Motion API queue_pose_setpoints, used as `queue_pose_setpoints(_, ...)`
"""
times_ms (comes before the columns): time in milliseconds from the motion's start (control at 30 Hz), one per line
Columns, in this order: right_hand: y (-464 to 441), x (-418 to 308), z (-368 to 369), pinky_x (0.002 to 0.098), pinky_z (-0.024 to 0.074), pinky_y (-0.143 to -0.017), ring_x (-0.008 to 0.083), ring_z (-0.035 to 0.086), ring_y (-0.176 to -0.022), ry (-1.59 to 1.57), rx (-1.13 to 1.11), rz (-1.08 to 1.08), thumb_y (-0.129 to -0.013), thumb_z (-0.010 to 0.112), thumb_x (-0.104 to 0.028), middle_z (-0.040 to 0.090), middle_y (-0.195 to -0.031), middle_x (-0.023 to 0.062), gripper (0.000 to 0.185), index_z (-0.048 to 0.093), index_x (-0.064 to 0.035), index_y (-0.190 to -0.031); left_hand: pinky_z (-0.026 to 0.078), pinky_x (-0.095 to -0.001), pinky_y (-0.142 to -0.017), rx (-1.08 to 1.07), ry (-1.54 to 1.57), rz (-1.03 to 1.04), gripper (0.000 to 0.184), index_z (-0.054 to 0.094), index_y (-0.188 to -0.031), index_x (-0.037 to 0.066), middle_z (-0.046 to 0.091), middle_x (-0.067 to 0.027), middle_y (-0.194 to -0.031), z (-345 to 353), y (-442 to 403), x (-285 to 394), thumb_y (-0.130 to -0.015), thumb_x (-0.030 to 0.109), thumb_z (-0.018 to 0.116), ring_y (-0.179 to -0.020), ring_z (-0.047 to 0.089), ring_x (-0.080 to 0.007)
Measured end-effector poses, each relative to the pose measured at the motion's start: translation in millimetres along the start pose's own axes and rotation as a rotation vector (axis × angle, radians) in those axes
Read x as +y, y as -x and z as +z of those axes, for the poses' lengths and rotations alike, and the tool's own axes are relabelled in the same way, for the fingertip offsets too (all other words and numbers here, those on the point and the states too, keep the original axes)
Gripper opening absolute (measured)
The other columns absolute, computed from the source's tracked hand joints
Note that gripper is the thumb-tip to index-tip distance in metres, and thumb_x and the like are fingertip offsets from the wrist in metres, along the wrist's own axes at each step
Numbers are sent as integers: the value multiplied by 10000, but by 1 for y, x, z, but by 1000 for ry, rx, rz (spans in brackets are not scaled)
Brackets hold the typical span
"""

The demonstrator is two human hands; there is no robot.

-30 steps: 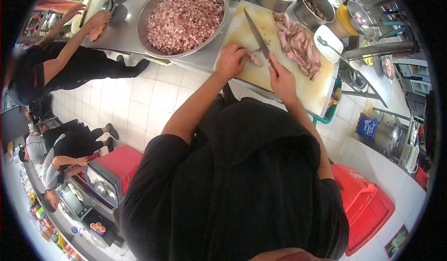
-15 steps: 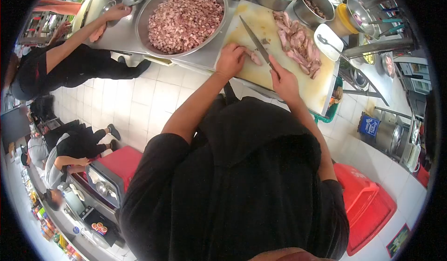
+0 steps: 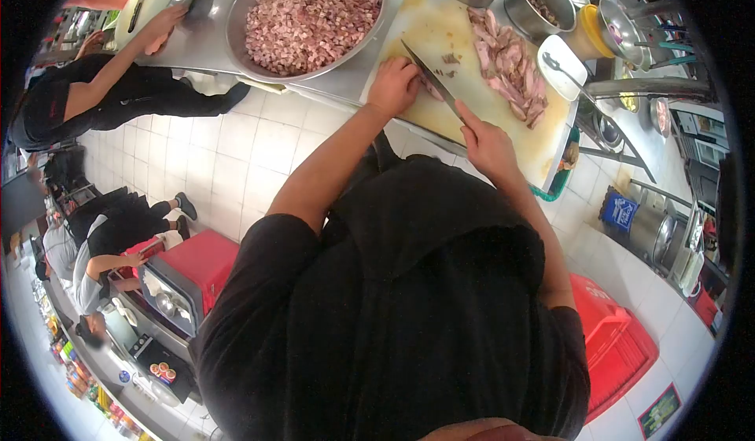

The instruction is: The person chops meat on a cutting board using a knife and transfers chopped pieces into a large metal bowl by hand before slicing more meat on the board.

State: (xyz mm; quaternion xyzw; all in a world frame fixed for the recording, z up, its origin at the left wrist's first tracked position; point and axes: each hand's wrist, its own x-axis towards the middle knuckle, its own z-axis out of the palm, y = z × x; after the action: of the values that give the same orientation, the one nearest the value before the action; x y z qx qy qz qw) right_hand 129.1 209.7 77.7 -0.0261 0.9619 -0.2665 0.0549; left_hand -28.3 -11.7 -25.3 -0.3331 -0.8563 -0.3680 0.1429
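Note:
My right hand [image 3: 489, 144] is closed around the handle of a long kitchen knife [image 3: 431, 77], its blade pointing up and left across the cutting board [image 3: 429, 24]. Beside the blade, my left hand [image 3: 393, 87] presses a piece of meat [image 3: 429, 93] onto the board with curled fingers; the hand and blade hide most of that piece. A few dark scraps [image 3: 449, 65] lie just beyond the knife. Long strips of meat [image 3: 510, 67] are heaped on the right part of the board.
A wide metal bowl of diced meat [image 3: 311, 20] stands left of the board. Metal pots [image 3: 540, 2] and a white tray with a spoon [image 3: 561, 67] line the back and right. At the left, a co-worker's arm [image 3: 110, 79] reaches over the counter. A red bin [image 3: 617, 347] stands at lower right.
The knife blade has come against the meat piece beside my left fingers, and more dark scraps show near it. The co-worker's hand at the left has drawn back with a metal bowl.

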Motion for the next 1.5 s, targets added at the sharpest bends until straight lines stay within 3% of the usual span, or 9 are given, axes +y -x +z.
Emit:
queue_pose_setpoints(333, -36, 7, 31, 568, 537, -737, 447, 686, -787, -113, 105, -42, -1033, 569, -258, 694, -836, 234, 586, 441, -326, -1600, 517, -485, -879, -14, 73, -19, 131, 686, -940, 79, 625, -132, -962, 1, -4, -2, -820, 41, 722, -977, 621, -387)
queue_pose_setpoints(500, -21, -6, 10, 567, 544, -742, 443, 691, -793, -84, 56, -27, -1038, 570, -262, 693, -828, 244, 583, 437, -331, -1602, 534, -485, -848, 95, 123, -35, 145, 695, -944, 50, 652, -165, -954, 0, -2, 4, -809, 6, 726, -941, 640, -406)
queue_pose_setpoints(600, -13, -14, -2, 569, 545, -745, 438, 694, -794, 3, -31, -2, -1037, 571, -255, 695, -824, 240, 590, 434, -332, -1606, 524, -480, -891, 71, 95, -58, 111, 673, -897, 69, 633, -122, -972, -2, 0, 4, -809, 35, 733, -990, 629, -377)
queue_pose_setpoints(800, -16, -9, 9, 575, 545, -745, 440, 692, -787, -25, -19, -10, -1033, 565, -242, 696, -824, 240, 611, 410, -341, -1616, 532, -472, -878, 106, 106, -27, 78, 674, -871, 58, 650, -133, -941, -2, -2, 3, -815, 14, 707, -951, 645, -379)
queue_pose_setpoints(1000, -48, -9, 35, 578, 547, -746, 450, 700, -789, -55, 23, 17, -1018, 585, -234, 709, -834, 250, 646, 390, -337, -1625, 530, -474, -893, 4, 97, -146, 79, 690, -891, 49, 662, -141, -951, 0, -3, -1, -823, 13, 710, -970, 649, -388)
queue_pose_setpoints(1100, -53, 2, 31, 573, 554, -750, 446, 709, -806, -145, 126, -37, -1007, 602, -240, 724, -855, 241, 654, 399, -335, -1621, 527, -485, -903, -14, 97, -134, 106, 687, -916, 47, 660, -148, -985, -1, -3, -3, -821, 21, 726, -1006, 641, -391)
queue_pose_setpoints(1200, -34, 0, -4, 561, 568, -755, 437, 718, -827, -83, 186, 141, -997, 617, -254, 736, -873, 228, 636, 433, -328, -1601, 528, -476, -819, 82, 78, 18, 169, 683, -955, 52, 622, -155, -922, 0, -2, -2, -809, 42, 767, -900, 622, -394)
queue_pose_setpoints(1333, -40, 47, -7, 524, 587, -805, 402, 733, -908, 110, 251, 154, -979, 651, -213, 757, -1145, 167, 620, 494, -317, -1569, 523, -485, -875, 19, 53, -49, 217, 674, -985, 57, 629, -167, -987, 2, -2, -3, -791, 34, 769, -988, 622, -407)
queue_pose_setpoints(1500, -28, 51, 10, 519, 582, -775, 411, 732, -914, 95, 187, 25, -986, 649, -233, 753, -1081, 205, 592, 511, -312, -1556, 514, -497, -969, -3, 130, -32, 328, 673, -1089, 70, 631, -162, -1118, -2, -1, 1, -774, 30, 756, -1100, 611, -415)
